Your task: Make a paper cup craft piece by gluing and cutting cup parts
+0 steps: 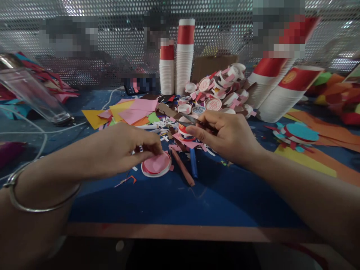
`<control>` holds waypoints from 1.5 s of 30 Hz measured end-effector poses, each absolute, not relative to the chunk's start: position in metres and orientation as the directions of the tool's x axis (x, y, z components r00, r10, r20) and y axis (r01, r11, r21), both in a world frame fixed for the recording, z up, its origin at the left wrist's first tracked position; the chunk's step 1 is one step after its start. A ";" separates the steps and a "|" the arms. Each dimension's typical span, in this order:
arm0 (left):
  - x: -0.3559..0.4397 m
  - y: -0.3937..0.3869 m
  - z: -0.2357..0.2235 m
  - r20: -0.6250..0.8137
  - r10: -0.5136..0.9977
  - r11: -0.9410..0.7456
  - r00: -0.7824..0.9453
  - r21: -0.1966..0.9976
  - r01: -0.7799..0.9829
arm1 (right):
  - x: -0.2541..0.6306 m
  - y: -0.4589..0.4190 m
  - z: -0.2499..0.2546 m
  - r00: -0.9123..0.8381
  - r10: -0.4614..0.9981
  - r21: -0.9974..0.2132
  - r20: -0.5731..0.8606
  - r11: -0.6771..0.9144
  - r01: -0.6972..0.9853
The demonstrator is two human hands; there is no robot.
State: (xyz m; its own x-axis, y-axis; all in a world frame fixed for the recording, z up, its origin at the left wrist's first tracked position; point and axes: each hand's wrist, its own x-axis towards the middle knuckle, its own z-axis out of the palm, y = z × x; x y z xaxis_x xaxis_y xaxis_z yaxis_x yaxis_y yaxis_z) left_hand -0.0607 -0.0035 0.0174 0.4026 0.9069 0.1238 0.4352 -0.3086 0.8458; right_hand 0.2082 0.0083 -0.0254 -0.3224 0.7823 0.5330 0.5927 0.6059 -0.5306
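Observation:
My left hand (135,146) has its fingers pinched together at a pink paper circle (157,163), which lies in a shallow white-and-red paper cup piece (155,174) on the table. The fingertips are partly hidden behind the hand. My right hand (225,133) is closed on a pair of scissors (187,120); the blades point left and stand slightly apart, while the handles are covered by my fingers. Beneath the blades sits another red-and-white cup piece (184,129) among pink scraps. A brownish-red pen (182,167) and a blue pen (194,164) lie between my hands.
Stacks of paper cups (185,56) stand at the back, others lean at the right (287,93). A heap of cut cup bottoms (213,97) lies behind my hands. Coloured paper (137,110), a clear bottle (36,90), a white cable (43,138) and a turquoise-topped paper piece (302,132) surround them.

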 end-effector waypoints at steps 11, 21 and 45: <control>-0.056 0.013 0.012 -0.099 0.784 -0.585 0.613 0.213 0.782 | 0.209 0.008 -0.026 -0.325 0.767 -0.483 0.553 0.613 0.625; -0.053 0.011 0.010 -0.116 0.809 -0.561 0.577 0.140 0.816 | 0.209 0.008 -0.026 -0.354 0.751 -0.456 0.557 0.633 0.626; -0.055 0.010 0.005 -0.110 0.893 -0.426 0.437 0.112 0.898 | 0.209 0.009 -0.031 -0.380 0.728 -0.422 0.570 0.657 0.625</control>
State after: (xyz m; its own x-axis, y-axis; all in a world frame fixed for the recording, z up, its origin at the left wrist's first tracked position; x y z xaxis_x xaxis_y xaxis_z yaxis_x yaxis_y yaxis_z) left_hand -0.0552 0.0098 0.0048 0.4370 0.8927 -0.1101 0.8979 -0.4257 0.1122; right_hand 0.2088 0.0094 -0.0309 -0.3800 0.7282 0.5703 0.6252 0.6566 -0.4219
